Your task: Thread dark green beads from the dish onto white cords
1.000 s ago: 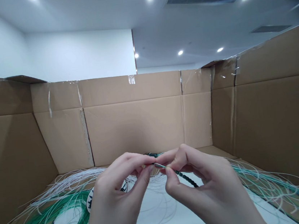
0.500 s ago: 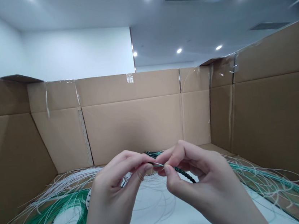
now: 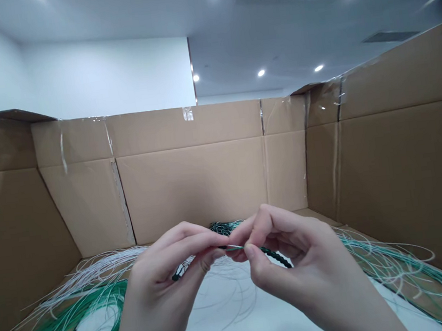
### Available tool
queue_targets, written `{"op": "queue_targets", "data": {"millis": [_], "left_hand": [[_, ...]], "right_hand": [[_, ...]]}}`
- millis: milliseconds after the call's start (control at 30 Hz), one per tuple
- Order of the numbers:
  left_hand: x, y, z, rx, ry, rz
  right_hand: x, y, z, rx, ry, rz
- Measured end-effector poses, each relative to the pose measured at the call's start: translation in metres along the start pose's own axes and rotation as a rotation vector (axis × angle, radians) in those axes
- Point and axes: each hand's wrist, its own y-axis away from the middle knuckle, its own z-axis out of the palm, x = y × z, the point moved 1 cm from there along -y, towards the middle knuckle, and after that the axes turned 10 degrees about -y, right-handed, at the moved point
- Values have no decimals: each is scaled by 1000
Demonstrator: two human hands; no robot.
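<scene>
Between my hands runs a dark green braided cord [image 3: 277, 257], with thin white and green strands [image 3: 234, 247] showing in the short gap between my fingertips. My left hand [image 3: 174, 278] is closed in a pinch on the left end of these strands, thumb against forefinger. A dark tip with white strands also shows under its palm. My right hand [image 3: 297, 263] pinches the cord just right of the gap, and the braid comes out below its fingers. How the strands join inside the pinches is hidden.
Loose white strands [image 3: 107, 257] and a green bundle [image 3: 105, 303] lie at left. More white and green strands [image 3: 402, 266] spread at right. A dark green bundle [image 3: 224, 228] sits behind my hands. Cardboard walls [image 3: 195, 185] surround the white tabletop [image 3: 241, 329].
My hands have drawn slightly apart, and a little more of the strands shows between them. The view has shifted slightly. Both pinches stay closed.
</scene>
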Motion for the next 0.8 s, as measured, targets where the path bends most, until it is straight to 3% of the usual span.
{"op": "queue_targets", "data": {"millis": [333,533,800], "left_hand": [[-6,2,-2,-44,-51,87],[-5,4,1,13,-51,106],[-7,4,-1,-4,-96,136]], "right_hand": [[-2,0,-1,-10,16,46],[-1,0,-2,-13,95,-6],[0,0,-1,-32,171,-70]]}}
